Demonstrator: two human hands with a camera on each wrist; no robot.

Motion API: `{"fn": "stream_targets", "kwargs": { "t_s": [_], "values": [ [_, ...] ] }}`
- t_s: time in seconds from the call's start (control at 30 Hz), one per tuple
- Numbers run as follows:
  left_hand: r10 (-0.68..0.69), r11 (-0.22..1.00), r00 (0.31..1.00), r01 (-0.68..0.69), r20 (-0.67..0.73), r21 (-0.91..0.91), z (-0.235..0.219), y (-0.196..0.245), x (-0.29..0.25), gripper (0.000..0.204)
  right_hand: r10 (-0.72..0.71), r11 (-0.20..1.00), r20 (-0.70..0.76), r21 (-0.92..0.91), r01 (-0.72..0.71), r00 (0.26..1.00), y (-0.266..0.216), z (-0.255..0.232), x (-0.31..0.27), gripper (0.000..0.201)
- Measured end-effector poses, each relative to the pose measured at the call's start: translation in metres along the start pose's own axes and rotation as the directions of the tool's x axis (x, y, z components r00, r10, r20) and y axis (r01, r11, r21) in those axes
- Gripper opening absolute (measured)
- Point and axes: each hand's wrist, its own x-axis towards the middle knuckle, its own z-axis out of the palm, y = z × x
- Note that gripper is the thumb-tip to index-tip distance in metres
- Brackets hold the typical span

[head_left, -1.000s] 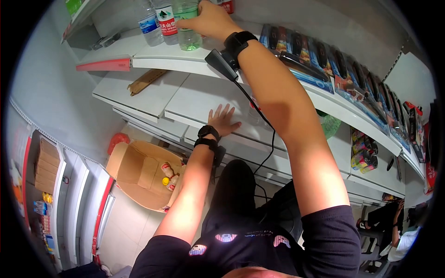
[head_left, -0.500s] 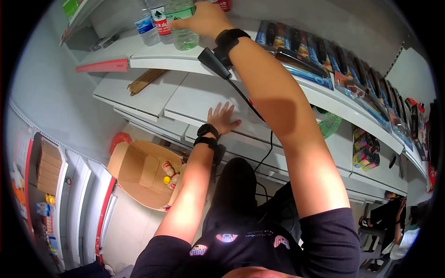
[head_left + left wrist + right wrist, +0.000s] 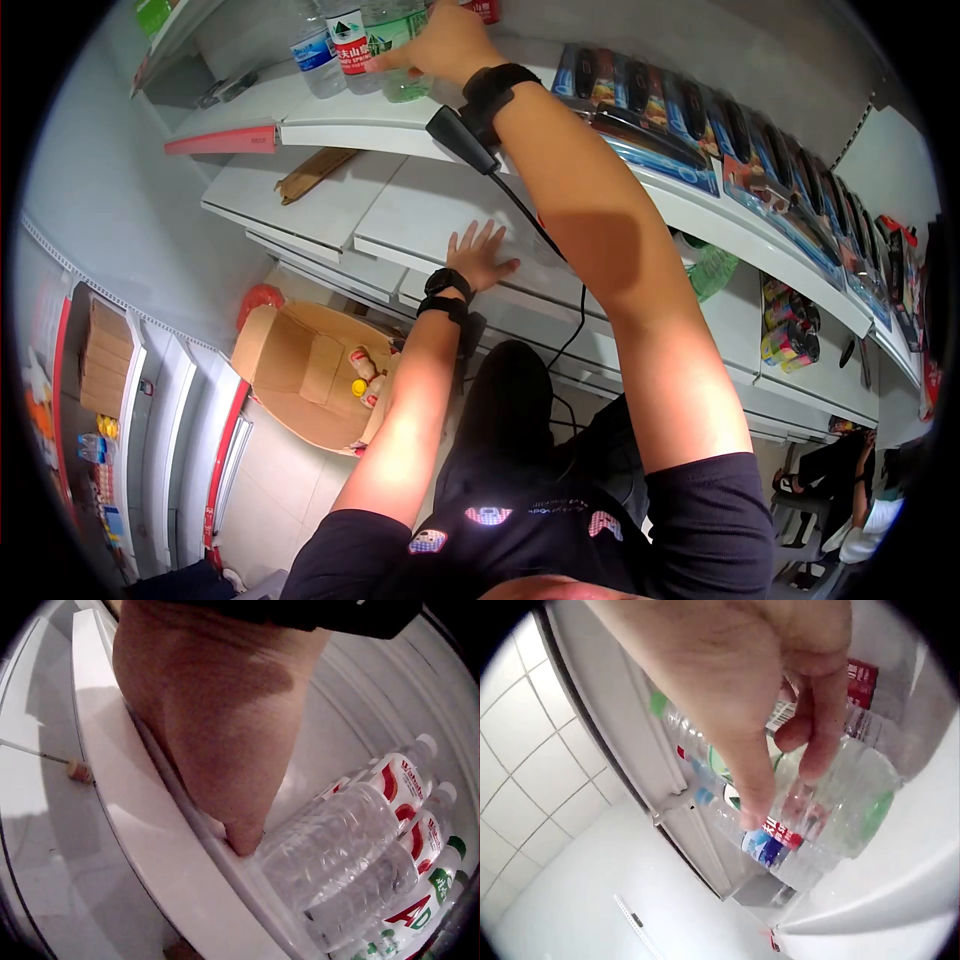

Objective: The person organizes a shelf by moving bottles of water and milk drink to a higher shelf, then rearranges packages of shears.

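My right hand [image 3: 455, 45] reaches to the upper shelf [image 3: 360, 125], thumb and fingers around a clear bottle with a green label [image 3: 395, 35]. In the right wrist view the right hand [image 3: 757, 697] lies over this bottle [image 3: 855, 799], its fingers bent. A red-labelled bottle [image 3: 350, 45] and a blue-labelled bottle [image 3: 316, 55] stand close on its left. My left hand [image 3: 482, 258] rests palm down, fingers spread, on a lower shelf [image 3: 400, 215]. The left wrist view has this left hand [image 3: 225, 727] at the shelf's edge, beside several red-labelled bottles [image 3: 337, 832].
Packaged black-handled goods [image 3: 640, 85] line the upper shelf on the right. A cardboard strip [image 3: 312, 175] lies on a lower shelf. An open cardboard box [image 3: 310, 375] with small bottles stands on the floor. A black cable [image 3: 525, 210] hangs from the right wrist device.
My right hand has shifted slightly left with the green-labelled bottle, which now stands closer to the red-labelled one. The thumb sits lower on it. My left hand stays in place.
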Motion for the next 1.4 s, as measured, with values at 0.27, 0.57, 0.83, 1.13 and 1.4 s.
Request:
{"fn": "stream_targets", "kwargs": {
  "t_s": [0.27,0.57,0.83,1.13,1.4],
  "values": [
    [0.027,0.998,0.995,-0.032,-0.097,-0.046,0.008,-0.003,0.000,0.084,-0.098,0.976,-0.089,-0.202,0.078,0.991,-0.003,-0.002,-0.001,0.096],
    [0.013,1.000,0.999,-0.012,-0.040,0.016,0.005,-0.001,0.000,0.086,-0.098,0.980,-0.082,-0.181,0.082,0.992,-0.004,-0.003,-0.006,0.090],
    [0.009,1.000,0.999,-0.009,-0.038,0.008,0.004,-0.001,-0.001,0.086,-0.064,0.976,-0.045,-0.213,0.053,0.997,-0.010,-0.007,-0.008,0.087],
    [0.017,1.000,0.998,-0.017,-0.057,0.005,0.004,-0.002,-0.001,0.086,-0.009,0.965,-0.019,-0.262,0.003,1.000,-0.009,-0.004,-0.008,0.087],
    [0.018,1.000,0.998,-0.017,-0.062,0.017,0.005,-0.001,-0.001,0.085,-0.017,0.963,-0.023,-0.268,0.010,1.000,-0.006,-0.004,-0.006,0.082]
  ]
}}
